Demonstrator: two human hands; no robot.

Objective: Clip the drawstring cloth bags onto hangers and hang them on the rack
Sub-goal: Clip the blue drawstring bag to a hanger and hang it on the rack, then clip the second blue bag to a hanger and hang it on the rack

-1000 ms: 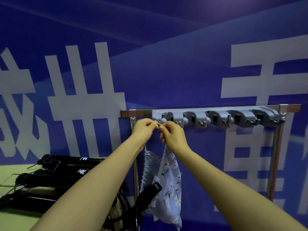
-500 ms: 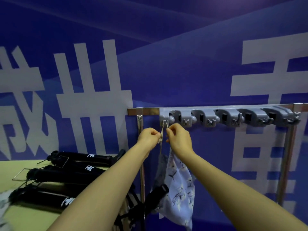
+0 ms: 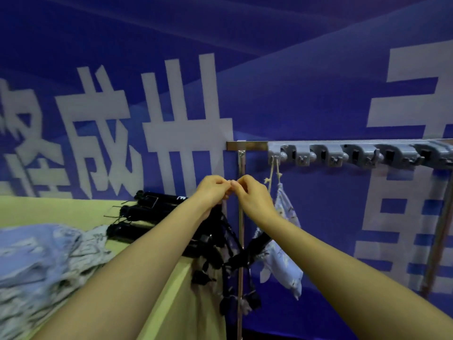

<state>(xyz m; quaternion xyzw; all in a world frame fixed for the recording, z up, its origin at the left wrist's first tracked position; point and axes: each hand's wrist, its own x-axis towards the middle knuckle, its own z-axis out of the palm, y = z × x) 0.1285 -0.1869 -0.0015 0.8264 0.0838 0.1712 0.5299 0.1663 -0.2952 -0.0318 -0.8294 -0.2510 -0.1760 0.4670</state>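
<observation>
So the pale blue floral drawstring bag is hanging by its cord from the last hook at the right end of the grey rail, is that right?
Not quite. The head view shows the pale blue floral drawstring cloth bag hanging by its cord from the first hook at the left end of the grey plastic hook rail, not the right end.

Head-worn camera looks forward and down, near the rack [image 3: 255,145].

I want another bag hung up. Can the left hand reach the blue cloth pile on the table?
Probably yes. The cloth pile lies on the table to the left of and below the left hand, and nothing stands between them.
</observation>
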